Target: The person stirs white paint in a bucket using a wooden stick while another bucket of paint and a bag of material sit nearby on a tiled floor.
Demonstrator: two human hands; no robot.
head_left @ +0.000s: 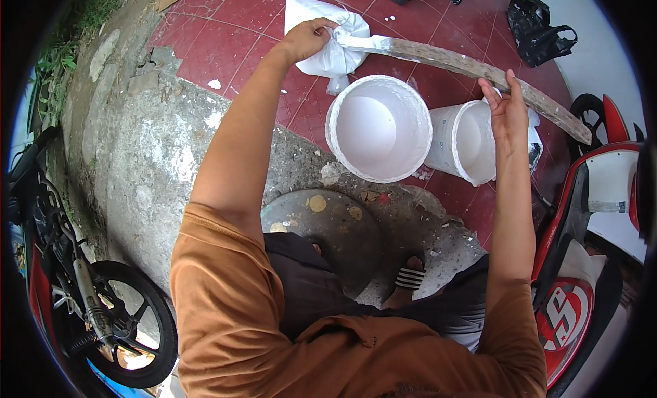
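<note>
My left hand (pixel 309 42) is closed in a pinch at the gathered neck of a white plastic bag (pixel 306 16). Right beside those fingers is the white-coated end of a long, weathered wooden stick (pixel 438 56). The stick slants across to the right, where my right hand (pixel 506 110), palm up, grips it with thumb and fingers. Below the stick stands a large white bucket (pixel 333 127) with pale, smooth contents. A second white bucket (pixel 445 141) sits just right of it, its inside coated white and partly hidden by my right forearm.
Red floor tiles (pixel 236 21) meet rough concrete (pixel 157 141) nearer me. One motorbike (pixel 89 309) stands at left, a red and white one (pixel 571 288) at right. A black plastic bag (pixel 540 32) lies by the wall. A round grey slab (pixel 335 234) is by my feet.
</note>
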